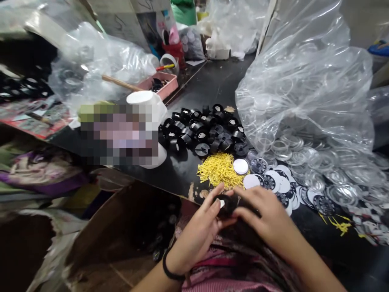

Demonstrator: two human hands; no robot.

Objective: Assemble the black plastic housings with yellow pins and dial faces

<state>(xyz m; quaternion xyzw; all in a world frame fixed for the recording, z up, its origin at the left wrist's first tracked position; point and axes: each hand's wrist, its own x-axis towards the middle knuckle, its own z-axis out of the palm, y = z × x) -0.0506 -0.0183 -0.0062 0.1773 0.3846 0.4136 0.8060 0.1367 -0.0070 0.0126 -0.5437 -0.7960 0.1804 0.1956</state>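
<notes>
the left hand (202,221) is curled around a black round case (228,206), fingers on its near and far sides, and a white patch shows on the case by the thumb. the right hand (267,209) is bent in at the case's right side, thumb and fingers a narrow gap apart; a thin metal pin (239,200) shows in that gap, and i cannot tell whether the fingers grip it. the case is above the person's lap, at the near edge of the black table (179,174). a black band (172,265) circles the left wrist.

just beyond the hands lies a heap of short yellow strips (220,168). to its right, touching it, white discs and black printed dials (269,181) overlap in a loose spread. behind the yellow heap stands a pile of similar black cases (197,125), many tipped on their sides. at the right, clear plastic rings (316,158) lie by a large clear bag (306,77).

left of the pile is a white container (146,98), partly behind a blurred patch. farther back sit a pink tray (168,85) and a red cup (178,52). below the table's left edge is an open cardboard box (100,243).
</notes>
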